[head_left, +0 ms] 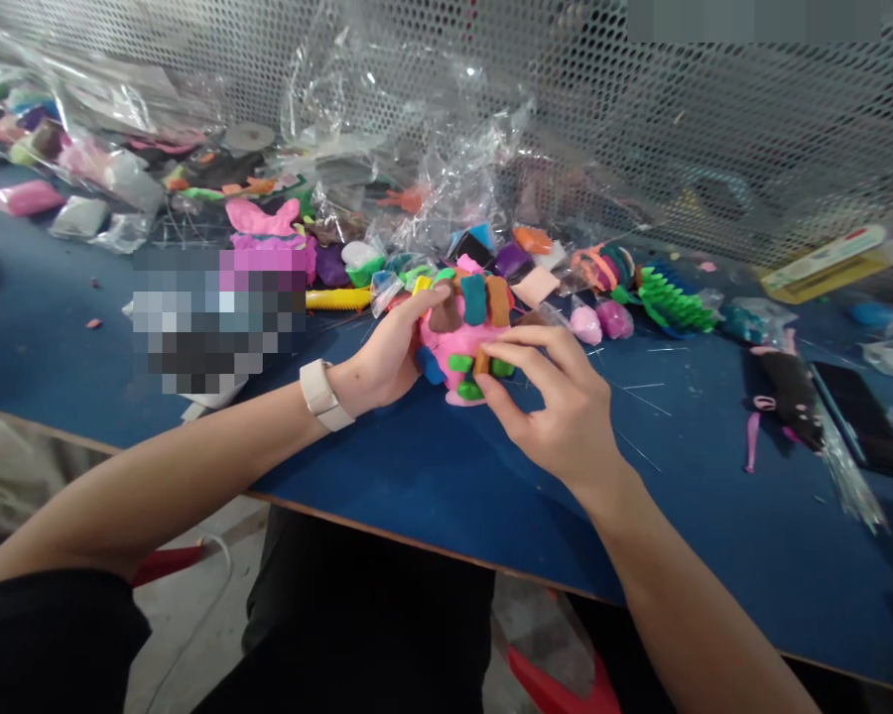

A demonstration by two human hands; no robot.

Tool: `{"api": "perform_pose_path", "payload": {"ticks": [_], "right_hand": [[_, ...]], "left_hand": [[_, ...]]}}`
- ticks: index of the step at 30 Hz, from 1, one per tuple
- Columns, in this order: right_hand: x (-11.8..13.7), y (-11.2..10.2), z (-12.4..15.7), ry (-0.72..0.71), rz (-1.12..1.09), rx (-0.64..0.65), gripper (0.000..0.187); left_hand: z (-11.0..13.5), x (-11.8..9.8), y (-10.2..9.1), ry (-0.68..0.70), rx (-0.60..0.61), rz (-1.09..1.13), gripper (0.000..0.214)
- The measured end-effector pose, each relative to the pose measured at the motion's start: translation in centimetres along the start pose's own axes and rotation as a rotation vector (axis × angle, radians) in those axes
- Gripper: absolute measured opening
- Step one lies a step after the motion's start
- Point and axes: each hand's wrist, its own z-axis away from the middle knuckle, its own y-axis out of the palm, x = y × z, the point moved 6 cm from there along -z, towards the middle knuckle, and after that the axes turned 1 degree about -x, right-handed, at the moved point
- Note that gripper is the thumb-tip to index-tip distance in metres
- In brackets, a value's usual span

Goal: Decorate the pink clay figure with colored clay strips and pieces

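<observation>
A pink modelling clay figure (446, 345) is covered with clay patches in brown, teal, green, blue and yellow. My left hand (391, 352), with a pale band on its wrist, grips the figure from the left, thumb on top near the brown patch. From the right, my right hand (566, 407) has its thumb and forefinger closed around a small orange-brown clay piece (482, 361) against the figure's front. Small green clay pieces (470, 389) lie around that spot. My left fingers are mostly hidden behind the figure.
Behind the figure lie wrapped clay lumps (513, 260) and crumpled clear plastic (417, 129). A purple-and-pink clay piece (268, 238) stands left. To the right are a green spiky clay piece (674, 297), a dark clay figure (789, 392), thin wires (852, 476) and a phone-like black slab (863, 416).
</observation>
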Motion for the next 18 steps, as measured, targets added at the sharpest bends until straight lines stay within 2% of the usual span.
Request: {"api": "perform_pose_path", "payload": {"ticks": [9, 18], "right_hand": [[-0.47, 0.76, 0.24, 0.021, -0.014, 0.003, 0.023], [-0.25, 0.52, 0.44, -0.043, -0.007, -0.018, 0.037]], "left_hand": [[-0.31, -0.32, -0.21, -0.007, -0.008, 0.028, 0.024], [-0.32, -0.76, -0.36, 0.014, -0.033, 0.022, 0.023]]}}
